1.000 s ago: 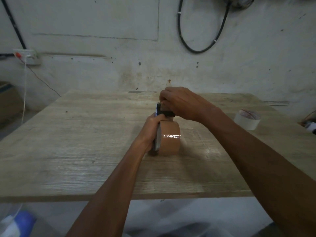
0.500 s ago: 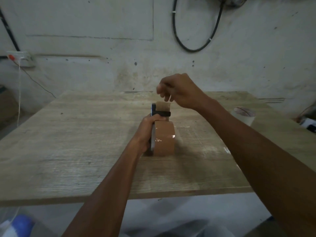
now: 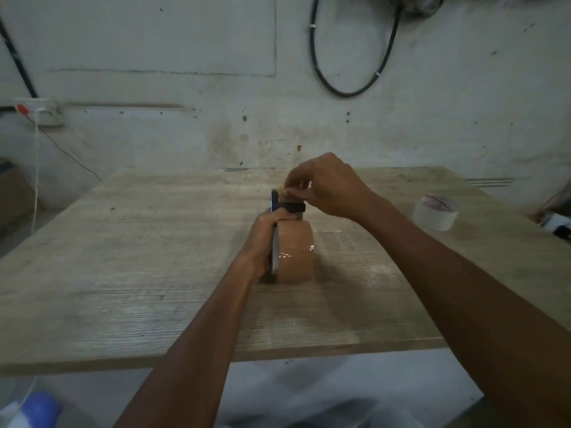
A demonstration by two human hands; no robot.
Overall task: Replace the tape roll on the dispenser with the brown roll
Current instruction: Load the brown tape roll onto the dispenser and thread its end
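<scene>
A wooden desk (image 3: 123, 273) was seen from above and behind, set against a stained pale wall (image 3: 185, 134). Near the middle of the desk a tape dispenser (image 3: 274, 230) was stood upright, with the brown roll (image 3: 295, 254) mounted on its right side and resting on the desk surface. The left hand (image 3: 264, 239) was wrapped closed around the dispenser's flat side plate, the thumb laid over the top of the roll. Just above it, the right hand (image 3: 327, 186) was held with its fingertips (image 3: 293, 193) pinched together at the dispenser's upper end, where a short strip of brown tape (image 3: 282, 196) was drawn up past a black bar (image 3: 295, 207) — whether the strip itself was gripped could not be made out clearly, as the fingers covered it. Both bare forearms were stretched in from the lower edge of the view. A white roll of tape (image 3: 435, 211) was laid flat on the desk well apart to the right, near the far edge. A looped black cable (image 3: 352, 88) was hung on the wall behind, and a white socket box (image 3: 43, 114) was fixed at the left with a thin cord trailing down.
</scene>
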